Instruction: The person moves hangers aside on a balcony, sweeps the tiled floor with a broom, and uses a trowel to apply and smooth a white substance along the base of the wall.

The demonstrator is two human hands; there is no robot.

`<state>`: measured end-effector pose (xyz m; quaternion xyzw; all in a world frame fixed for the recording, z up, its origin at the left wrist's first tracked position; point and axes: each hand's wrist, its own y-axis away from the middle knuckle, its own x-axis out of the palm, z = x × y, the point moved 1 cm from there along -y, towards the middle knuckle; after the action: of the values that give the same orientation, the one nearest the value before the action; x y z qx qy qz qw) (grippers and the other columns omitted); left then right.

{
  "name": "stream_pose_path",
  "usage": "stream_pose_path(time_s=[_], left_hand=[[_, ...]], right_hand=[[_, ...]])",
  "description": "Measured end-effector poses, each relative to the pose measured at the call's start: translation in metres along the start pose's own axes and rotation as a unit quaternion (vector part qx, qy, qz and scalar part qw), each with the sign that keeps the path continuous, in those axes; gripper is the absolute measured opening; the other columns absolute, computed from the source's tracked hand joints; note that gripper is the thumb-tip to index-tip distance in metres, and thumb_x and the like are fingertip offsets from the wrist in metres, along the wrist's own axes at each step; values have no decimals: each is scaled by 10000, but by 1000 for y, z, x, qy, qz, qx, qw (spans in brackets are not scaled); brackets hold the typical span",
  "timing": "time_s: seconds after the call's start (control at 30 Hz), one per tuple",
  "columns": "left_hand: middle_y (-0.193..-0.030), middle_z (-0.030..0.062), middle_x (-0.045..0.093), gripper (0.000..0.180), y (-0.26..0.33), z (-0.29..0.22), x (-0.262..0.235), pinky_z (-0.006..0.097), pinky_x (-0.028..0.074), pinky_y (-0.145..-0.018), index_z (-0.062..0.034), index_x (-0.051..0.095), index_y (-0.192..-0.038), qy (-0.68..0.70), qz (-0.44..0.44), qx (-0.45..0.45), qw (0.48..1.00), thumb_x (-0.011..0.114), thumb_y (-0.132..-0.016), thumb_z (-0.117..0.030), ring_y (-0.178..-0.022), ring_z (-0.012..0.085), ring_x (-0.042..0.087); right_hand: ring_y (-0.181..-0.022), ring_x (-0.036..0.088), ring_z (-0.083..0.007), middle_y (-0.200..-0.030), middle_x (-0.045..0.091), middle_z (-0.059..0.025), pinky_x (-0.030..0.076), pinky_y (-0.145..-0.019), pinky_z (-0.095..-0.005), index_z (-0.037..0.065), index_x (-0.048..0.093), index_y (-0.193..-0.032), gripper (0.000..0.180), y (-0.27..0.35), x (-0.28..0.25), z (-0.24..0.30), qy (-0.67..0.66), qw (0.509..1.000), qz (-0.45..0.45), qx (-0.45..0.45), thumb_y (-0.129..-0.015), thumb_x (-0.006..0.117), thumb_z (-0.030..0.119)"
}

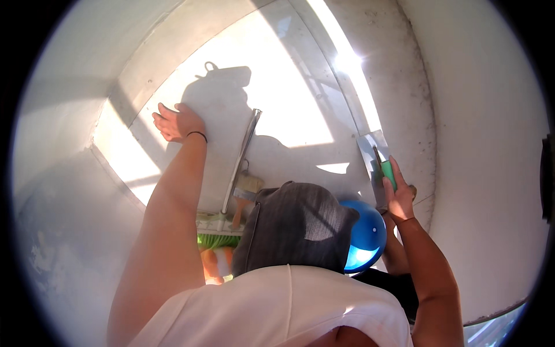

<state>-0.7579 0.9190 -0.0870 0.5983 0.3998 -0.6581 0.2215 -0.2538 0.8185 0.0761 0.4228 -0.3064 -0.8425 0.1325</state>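
My left hand (180, 122), with a dark band at the wrist, reaches far forward and rests on or just above the sunlit pale floor (289, 110). Its fingers are apart and it holds nothing. On the right, my right hand (400, 195) is closed around the green handle of a flat trowel (371, 147). The trowel's shiny rectangular blade lies along the pale surface near a floor seam. Beside my right forearm is a shiny blue round thing (366, 237), partly hidden by my dark-clothed knee (300, 225); whether it is a bowl or a ball I cannot tell.
A broom with green bristles (218, 239) and a metal pole (241, 156) stands left of my knee. Next to it are a brush with a wooden handle (238, 211) and an orange-and-white thing (217, 263). Pale walls (485, 144) curve up around the floor.
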Motion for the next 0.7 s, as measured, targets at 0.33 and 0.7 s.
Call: stream_pose_path(time_s=[0.33,0.7], left_hand=[[-1463,143,394,511,-3,-1,-5,463,299,-1088,-131,458,-1372,8,15,-29,999,454,-906,-342,-1359,276,357],[-1497,150,353,533,0,-1,-2,459,254,-1109,-141,424,-1400,12,33,-25,999,409,-921,-373,-1401,260,303]], right_hand=[[-818,646,-379,-944,677,-190,518,-777,-409,306,418,-1438,509,-105,-11,79,33,998,-32,-37,-944,535,261],[-777,632,-334,-871,644,-137,525,-713,-430,347,457,-1410,536,-52,-21,10,191,977,0,-95,-907,609,239]])
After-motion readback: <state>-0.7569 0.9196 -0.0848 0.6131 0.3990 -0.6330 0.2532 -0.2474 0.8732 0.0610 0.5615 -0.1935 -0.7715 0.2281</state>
